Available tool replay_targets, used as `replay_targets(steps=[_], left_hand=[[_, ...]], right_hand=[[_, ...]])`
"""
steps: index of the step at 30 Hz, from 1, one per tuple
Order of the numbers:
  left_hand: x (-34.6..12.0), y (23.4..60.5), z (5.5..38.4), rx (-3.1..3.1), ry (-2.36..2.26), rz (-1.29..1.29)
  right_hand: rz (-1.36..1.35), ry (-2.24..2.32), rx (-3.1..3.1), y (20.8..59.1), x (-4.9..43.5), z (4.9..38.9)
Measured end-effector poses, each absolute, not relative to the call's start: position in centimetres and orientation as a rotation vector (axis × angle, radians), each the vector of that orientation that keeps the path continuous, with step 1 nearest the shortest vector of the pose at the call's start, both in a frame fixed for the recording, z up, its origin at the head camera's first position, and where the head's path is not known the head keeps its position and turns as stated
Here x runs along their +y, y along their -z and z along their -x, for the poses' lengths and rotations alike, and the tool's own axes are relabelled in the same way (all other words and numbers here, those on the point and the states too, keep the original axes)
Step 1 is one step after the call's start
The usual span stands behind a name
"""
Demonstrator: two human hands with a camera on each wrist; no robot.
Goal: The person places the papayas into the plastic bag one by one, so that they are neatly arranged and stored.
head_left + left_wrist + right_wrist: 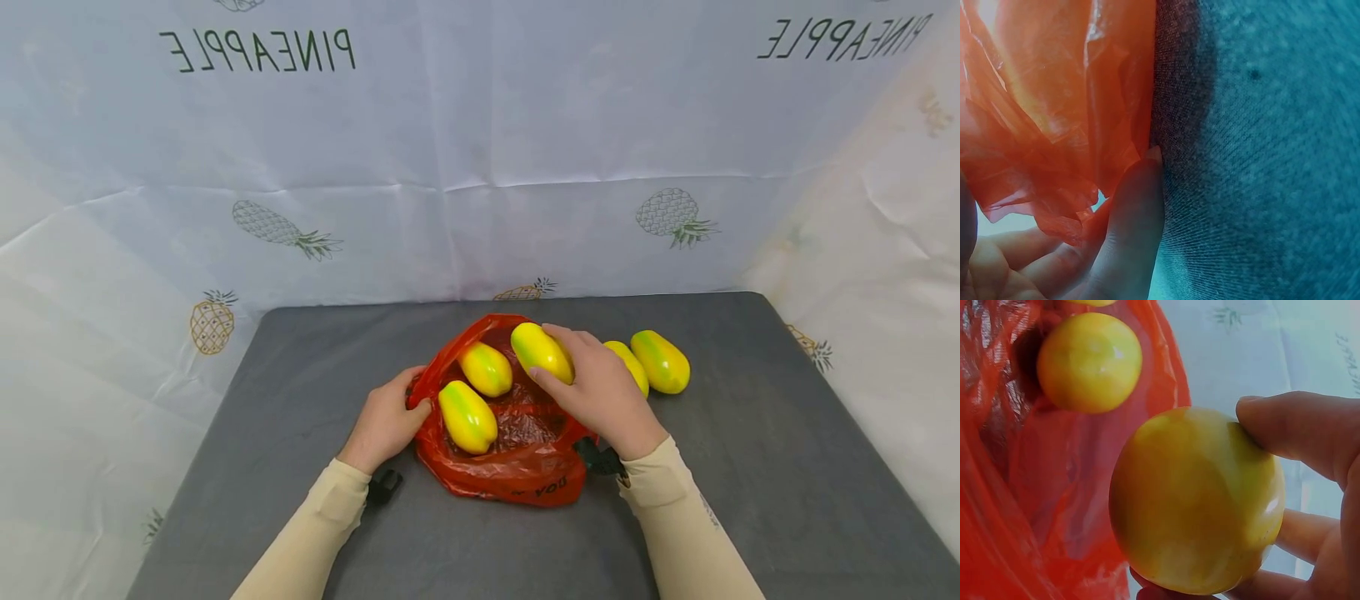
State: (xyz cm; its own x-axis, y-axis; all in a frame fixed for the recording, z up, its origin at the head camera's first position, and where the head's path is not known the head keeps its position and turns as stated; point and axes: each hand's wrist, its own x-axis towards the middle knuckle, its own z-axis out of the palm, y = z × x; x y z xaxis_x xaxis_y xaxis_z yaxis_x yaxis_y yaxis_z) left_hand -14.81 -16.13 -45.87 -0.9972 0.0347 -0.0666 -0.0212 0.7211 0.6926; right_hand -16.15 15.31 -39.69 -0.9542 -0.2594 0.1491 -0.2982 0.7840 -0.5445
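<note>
A red plastic bag (517, 475) lies with its mouth spread wide on the dark table. My left hand (386, 421) grips its left rim; in the left wrist view the thumb (1132, 219) presses against the crumpled film (1119, 106). Inside the bag are two yellow-green papayas, one nearer me (467, 417) and one farther back (486, 369). Over the bag's right side, my right hand (600, 392) holds another papaya (542, 352) between thumb and fingers. In the right wrist view this held papaya (1194, 500) overlaps the bag's edge.
Two more papayas lie on the table right of the bag, one (660, 362) in full sight and one (628, 367) partly behind my right hand. A pineapple-printed cloth (465, 242) hangs behind the grey table (750, 500). Dark straps show at both wrists.
</note>
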Motion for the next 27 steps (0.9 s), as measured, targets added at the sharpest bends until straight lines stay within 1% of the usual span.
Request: replay_targets(steps=[7, 18, 27], left_hand=[[-16.2, 45.9, 14.8, 2.846, -1.138, -0.012], [-16.1, 46.0, 14.8, 2.853, -1.119, 0.000], [-16.0, 45.9, 14.9, 2.857, -1.127, -0.010]], right_hand=[[-0.465, -0.875, -2.910, 40.6, 14.8, 16.3], [-0.494, -0.832, -2.915, 40.6, 13.9, 16.0], [-0.472, -0.810, -2.928, 41.5, 14.1, 16.6]])
